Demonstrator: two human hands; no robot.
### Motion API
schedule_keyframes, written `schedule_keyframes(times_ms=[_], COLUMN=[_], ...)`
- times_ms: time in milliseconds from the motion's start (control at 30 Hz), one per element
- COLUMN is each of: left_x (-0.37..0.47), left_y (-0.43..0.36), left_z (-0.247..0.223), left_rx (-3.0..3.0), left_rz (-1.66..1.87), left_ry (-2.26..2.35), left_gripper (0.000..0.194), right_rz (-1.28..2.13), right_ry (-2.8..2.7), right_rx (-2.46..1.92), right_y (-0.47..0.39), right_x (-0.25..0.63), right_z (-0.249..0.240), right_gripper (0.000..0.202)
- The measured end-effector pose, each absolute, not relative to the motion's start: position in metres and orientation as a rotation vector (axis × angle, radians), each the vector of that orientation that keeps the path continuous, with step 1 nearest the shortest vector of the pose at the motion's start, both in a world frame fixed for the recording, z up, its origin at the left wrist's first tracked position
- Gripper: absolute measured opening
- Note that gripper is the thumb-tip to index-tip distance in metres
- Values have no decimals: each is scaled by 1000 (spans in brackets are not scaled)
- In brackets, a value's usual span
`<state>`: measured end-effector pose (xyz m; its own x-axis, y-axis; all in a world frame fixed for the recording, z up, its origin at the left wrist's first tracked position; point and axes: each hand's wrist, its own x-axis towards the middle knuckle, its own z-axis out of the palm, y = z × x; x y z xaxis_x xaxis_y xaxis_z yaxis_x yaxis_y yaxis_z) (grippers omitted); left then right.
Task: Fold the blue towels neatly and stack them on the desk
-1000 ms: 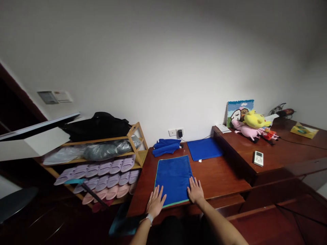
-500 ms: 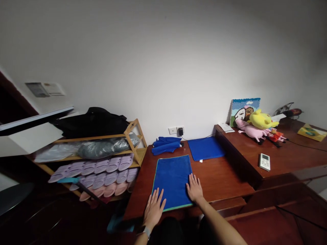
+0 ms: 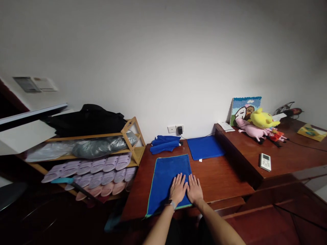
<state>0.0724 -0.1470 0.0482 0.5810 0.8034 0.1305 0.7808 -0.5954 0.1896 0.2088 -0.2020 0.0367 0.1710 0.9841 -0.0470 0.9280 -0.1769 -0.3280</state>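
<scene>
Here, blue cloth (image 3: 162, 180) — flat, four-sided, green-edged.

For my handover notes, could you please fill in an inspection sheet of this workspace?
Surface: reddish-brown wooden table.
Job's things: green-edged blue cloth spread flat; flat blue cloth and blue fabric pile behind it.
Clutter: plush toys and white remote on the higher desk, right.
Hands: left hand on the green-edged blue cloth; right hand at its right edge.
Cables: thin black cord from a plugged-in adapter.
Surroundings: slipper rack at left, pale wall behind.
</scene>
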Motion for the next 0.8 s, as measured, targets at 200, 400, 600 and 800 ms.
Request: schedule_keyframes(times_ms=[200,400,600,800], left_x=[67,-57,-100,-97], left_y=[-140,-123,-117,-120], left_z=[37,31,27,27], left_rx=[2610,2445,2443,2458], left_rz=[250,223,255,333], left_ry=[1421,1896,1874,1840], left_gripper=[62,66,69,68], right_rz=[340,355,383,344], right_ry=[-1840,-1805,-1788,-1826], right_rx=[-2239,-2244,-2309,-2219], right_y=[-200,-202,-202,-174], right_x=[209,207,202,209], right_z=[31,36,38,52], right_gripper=[63,65,64,64])
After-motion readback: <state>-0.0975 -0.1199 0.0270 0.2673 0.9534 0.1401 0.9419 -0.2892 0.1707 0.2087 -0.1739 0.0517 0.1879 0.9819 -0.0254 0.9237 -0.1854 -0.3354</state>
